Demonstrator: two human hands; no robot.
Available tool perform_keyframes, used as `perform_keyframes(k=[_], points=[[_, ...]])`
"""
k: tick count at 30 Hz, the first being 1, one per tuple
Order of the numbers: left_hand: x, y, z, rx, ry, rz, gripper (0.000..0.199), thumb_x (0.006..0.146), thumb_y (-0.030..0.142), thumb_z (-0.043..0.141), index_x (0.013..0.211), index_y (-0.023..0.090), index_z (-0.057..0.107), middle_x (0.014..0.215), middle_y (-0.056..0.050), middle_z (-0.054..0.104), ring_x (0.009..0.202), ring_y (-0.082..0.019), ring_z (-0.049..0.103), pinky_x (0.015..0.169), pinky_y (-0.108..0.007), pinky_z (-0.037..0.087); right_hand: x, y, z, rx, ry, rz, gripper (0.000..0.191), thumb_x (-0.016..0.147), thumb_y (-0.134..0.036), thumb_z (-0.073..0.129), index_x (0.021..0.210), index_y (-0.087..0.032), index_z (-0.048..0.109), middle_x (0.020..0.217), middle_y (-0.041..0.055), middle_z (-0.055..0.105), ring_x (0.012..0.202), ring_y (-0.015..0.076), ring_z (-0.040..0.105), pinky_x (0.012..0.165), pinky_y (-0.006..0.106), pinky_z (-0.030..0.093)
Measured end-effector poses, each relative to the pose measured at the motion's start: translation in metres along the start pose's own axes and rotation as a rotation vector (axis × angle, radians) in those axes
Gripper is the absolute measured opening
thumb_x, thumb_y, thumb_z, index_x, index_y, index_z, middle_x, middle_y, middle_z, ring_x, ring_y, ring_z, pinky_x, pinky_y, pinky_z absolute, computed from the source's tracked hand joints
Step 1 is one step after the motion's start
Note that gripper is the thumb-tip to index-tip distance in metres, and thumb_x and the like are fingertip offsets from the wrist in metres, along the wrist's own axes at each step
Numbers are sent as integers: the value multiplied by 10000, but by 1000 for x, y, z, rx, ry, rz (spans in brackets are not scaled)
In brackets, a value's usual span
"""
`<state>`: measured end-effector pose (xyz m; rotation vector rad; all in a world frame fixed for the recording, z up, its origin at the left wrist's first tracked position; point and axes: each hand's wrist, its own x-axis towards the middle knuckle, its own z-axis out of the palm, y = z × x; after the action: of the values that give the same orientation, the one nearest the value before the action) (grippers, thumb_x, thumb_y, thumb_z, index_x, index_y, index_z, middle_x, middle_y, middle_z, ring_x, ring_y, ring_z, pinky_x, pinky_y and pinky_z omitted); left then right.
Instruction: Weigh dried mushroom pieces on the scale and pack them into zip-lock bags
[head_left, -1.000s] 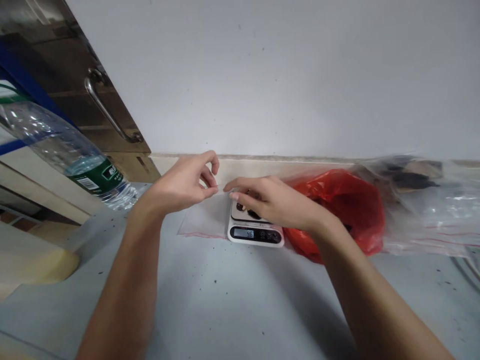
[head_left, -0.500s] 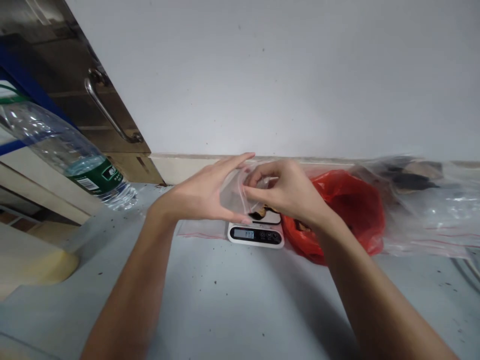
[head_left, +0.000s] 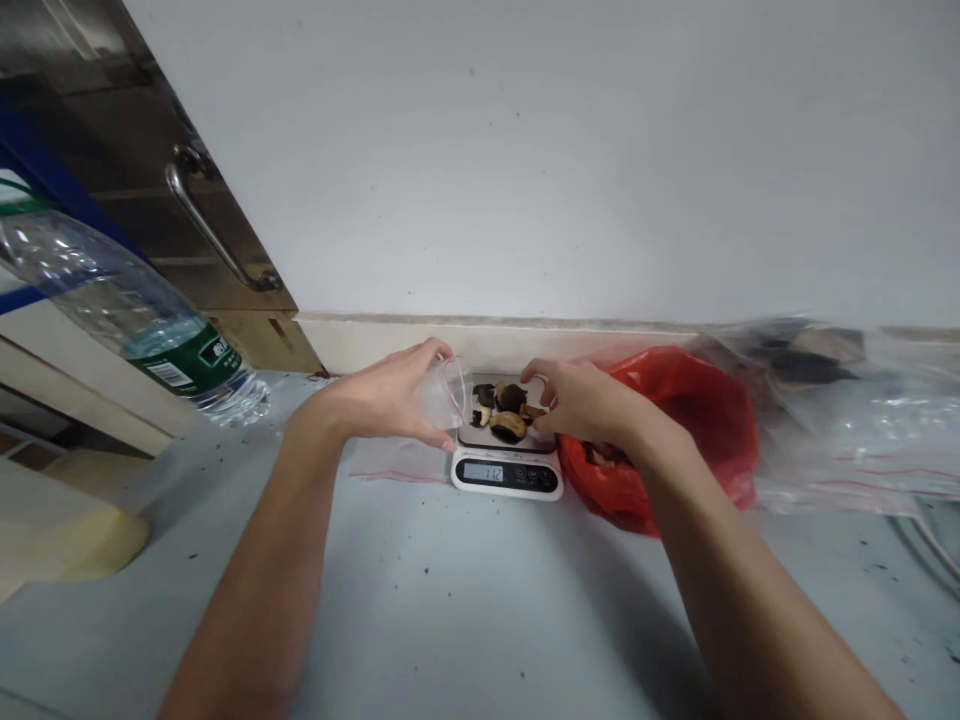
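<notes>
A small white digital scale (head_left: pixel 508 475) rests on the grey surface by the wall, its display reading about 112. Several dried mushrooms (head_left: pixel 509 428), dark brown and tan, lie on its plate. To their left, my left hand (head_left: pixel 382 395) holds a clear zip bag (head_left: pixel 441 393) between thumb and fingers, with the bag's mouth facing the scale. My right hand (head_left: pixel 581 400) is at the plate's right edge, thumb and fingers apart around the mushrooms; a brown piece is close to the thumb. Whether the fingers touch it, I cannot tell.
A red plastic bag (head_left: pixel 720 410) with brown pieces inside stands open right of the scale. Beyond it lie clear bags (head_left: pixel 832 430), one with dark pieces. Another flat zip bag (head_left: pixel 401 460) lies left of the scale. A large water bottle (head_left: pixel 187 355) is at left.
My right hand has drawn back from the zip bag's mouth to the right side of the scale. My left hand has moved slightly left with the bag, uncovering the mushrooms.
</notes>
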<state>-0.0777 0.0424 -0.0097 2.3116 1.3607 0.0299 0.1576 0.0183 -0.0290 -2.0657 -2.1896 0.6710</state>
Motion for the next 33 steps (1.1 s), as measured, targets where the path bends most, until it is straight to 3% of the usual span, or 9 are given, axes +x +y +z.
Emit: perform_keyframes(k=[5, 8, 13, 16, 18, 20, 24, 28, 33], points=[[3, 3, 3, 2, -96, -53, 1038, 572, 587, 821, 1436, 218, 379, 1408, -150, 568, 1233, -343, 577, 989, -389, 474, 3, 1, 0, -36, 0, -22, 426, 755, -80, 715, 1160, -206, 686, 983, 61, 740, 832, 195, 691, 649, 248, 475], [3, 6, 5, 30, -110, -74, 990, 575, 536, 838, 1414, 238, 405, 1402, -133, 586, 1245, -345, 576, 971, -382, 484, 0, 4, -4, 95, 29, -74, 348, 742, -75, 716, 1064, -203, 682, 899, 34, 744, 790, 180, 694, 654, 245, 491], [8, 13, 13, -3, -104, 10, 954, 558, 589, 847, 1362, 239, 472, 1386, -145, 598, 1236, -377, 582, 961, -425, 495, -10, -9, -7, 423, 68, -341, 324, 720, -75, 734, 998, -216, 643, 813, 1, 757, 739, 173, 717, 658, 260, 543], [10, 11, 14, -64, -87, 64, 917, 586, 631, 825, 1342, 231, 492, 1348, -144, 623, 1212, -371, 608, 938, -424, 509, -11, -19, -4, 593, 152, -518, 160, 795, -158, 714, 923, -210, 635, 904, 34, 780, 822, 190, 740, 761, 310, 583], [7, 6, 10, -63, -64, 59, 897, 608, 660, 806, 1341, 243, 498, 1331, -136, 640, 1196, -366, 626, 912, -408, 518, -9, -20, -2, 575, 262, -484, 67, 864, -207, 660, 931, -201, 661, 1001, 71, 784, 921, 219, 744, 848, 363, 584], [3, -1, 3, -26, -39, 14, 910, 627, 688, 785, 1370, 260, 480, 1349, -135, 637, 1205, -368, 629, 895, -395, 520, -6, -17, 0, 404, 311, -343, 168, 860, -219, 672, 1022, -190, 704, 1087, 112, 776, 1017, 274, 730, 896, 418, 573], [-5, -11, -6, 21, -45, -106, 1012, 640, 706, 754, 1467, 250, 392, 1445, -170, 574, 1240, -383, 610, 903, -394, 514, 0, -10, 6, 118, 133, -228, 512, 720, -231, 818, 1221, -181, 723, 1282, 176, 716, 1169, 356, 676, 966, 444, 546], [-2, -11, -2, -5, -84, -95, 1036, 616, 674, 775, 1464, 221, 391, 1441, -173, 578, 1275, -381, 581, 953, -397, 492, 7, -9, 15, 99, 60, -245, 397, 705, -104, 710, 1069, -246, 780, 1042, 81, 789, 934, 274, 732, 785, 357, 568], [3, -7, 5, -55, -112, -52, 999, 595, 635, 808, 1419, 229, 416, 1389, -147, 610, 1245, -361, 593, 952, -397, 487, 12, -1, 15, 124, 155, -184, 372, 697, -29, 612, 967, -211, 793, 866, 79, 780, 804, 243, 711, 741, 344, 551]])
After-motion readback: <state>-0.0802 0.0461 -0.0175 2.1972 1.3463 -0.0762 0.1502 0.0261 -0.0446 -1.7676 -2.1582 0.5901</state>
